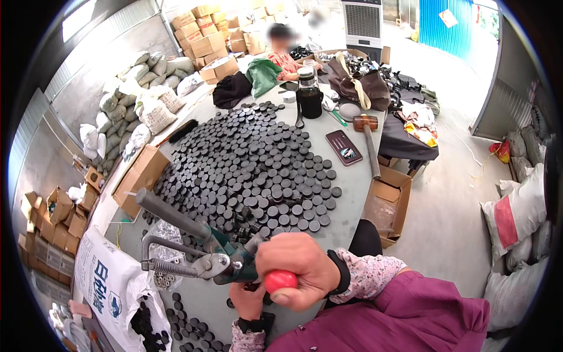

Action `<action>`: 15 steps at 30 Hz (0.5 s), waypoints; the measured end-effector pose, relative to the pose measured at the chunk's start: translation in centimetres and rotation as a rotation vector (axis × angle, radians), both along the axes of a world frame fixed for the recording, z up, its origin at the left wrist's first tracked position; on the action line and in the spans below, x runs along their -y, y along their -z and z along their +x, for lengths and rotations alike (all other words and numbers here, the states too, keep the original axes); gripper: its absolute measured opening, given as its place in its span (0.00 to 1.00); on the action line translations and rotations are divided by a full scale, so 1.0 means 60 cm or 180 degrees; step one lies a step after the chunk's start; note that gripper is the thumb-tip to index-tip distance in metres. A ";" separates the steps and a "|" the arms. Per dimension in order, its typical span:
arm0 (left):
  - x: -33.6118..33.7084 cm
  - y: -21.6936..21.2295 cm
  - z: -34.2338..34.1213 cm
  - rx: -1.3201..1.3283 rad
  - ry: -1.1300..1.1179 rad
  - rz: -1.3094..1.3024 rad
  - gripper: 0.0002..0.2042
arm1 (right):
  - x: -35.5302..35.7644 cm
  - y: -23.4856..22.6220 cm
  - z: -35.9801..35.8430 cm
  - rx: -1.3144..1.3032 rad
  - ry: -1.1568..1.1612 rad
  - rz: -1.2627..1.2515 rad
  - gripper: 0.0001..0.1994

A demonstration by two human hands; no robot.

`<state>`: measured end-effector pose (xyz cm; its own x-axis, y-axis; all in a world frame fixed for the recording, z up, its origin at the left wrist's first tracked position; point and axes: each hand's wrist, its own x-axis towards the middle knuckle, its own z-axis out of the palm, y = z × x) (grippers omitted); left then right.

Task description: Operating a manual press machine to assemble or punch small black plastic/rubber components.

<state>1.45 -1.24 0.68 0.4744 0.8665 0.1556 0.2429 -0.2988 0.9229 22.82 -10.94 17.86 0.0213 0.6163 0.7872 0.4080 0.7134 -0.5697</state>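
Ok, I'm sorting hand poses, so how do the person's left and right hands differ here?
The right hand is closed around a red knob; the left hand is by the press, its fingertips partly hidden, so its grip is unclear.
The right hand looks larger in the picture; the left hand looks smaller.
Both have a black band at the wrist and a flowered sleeve.

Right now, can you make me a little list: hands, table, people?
Right hand: wrapped around a round red knob
Left hand: low beside the green metal press; grip hidden
Grey table: big pile of round black discs
Right of pile: dark rectangular phone, brown-headed mallet
Far side: person in red patterned top
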 end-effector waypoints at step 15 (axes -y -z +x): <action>-0.006 -0.061 -0.163 -0.1697 -0.0273 0.0873 0.23 | 0.097 0.256 -0.010 -0.0198 -0.0396 0.0649 0.19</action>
